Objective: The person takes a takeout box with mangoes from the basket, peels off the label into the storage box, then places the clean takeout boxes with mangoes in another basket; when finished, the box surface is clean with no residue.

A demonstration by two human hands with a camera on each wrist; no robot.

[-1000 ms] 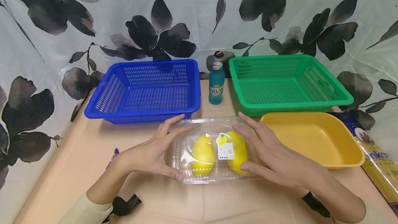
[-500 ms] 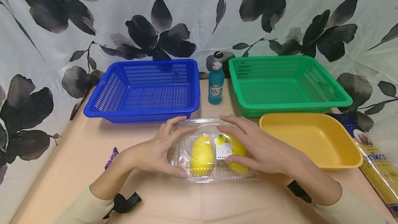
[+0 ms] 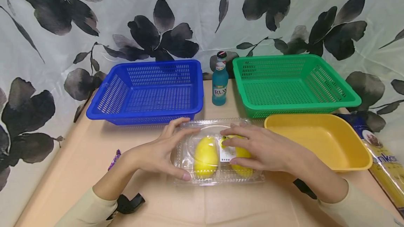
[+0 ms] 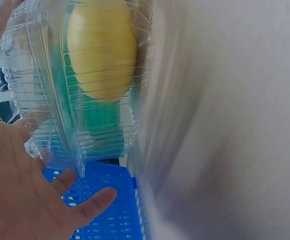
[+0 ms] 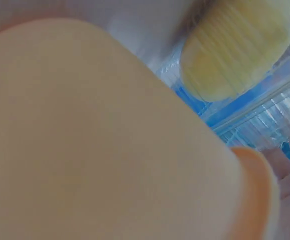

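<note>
A clear plastic clamshell box [image 3: 195, 181] lies on the table, closed over two yellow mangoes [image 3: 206, 157]. On its lid is a white label [image 3: 226, 154] with a mango picture. My left hand [image 3: 157, 160] spreads around the box's left end, thumb near the front corner and fingers near the back edge. The left wrist view shows its fingers [image 4: 97, 205] loosely extended beside the box. My right hand [image 3: 262, 146] lies over the lid's right half, fingers stretched toward the label and partly covering the right mango. The right wrist view shows one mango [image 5: 235, 50] inside the box.
A blue basket [image 3: 145, 116] stands back left, a green basket [image 3: 300, 108] back right, and a teal bottle [image 3: 219, 83] between them. Right of the box are a yellow tray [image 3: 315, 143] and a long yellow packet [image 3: 385, 167]. A purple-wrapped item [image 3: 115, 159] lies left.
My right hand has shifted left and inward from the box's right edge onto the lid, over the label. The left hand and the box have barely moved.
</note>
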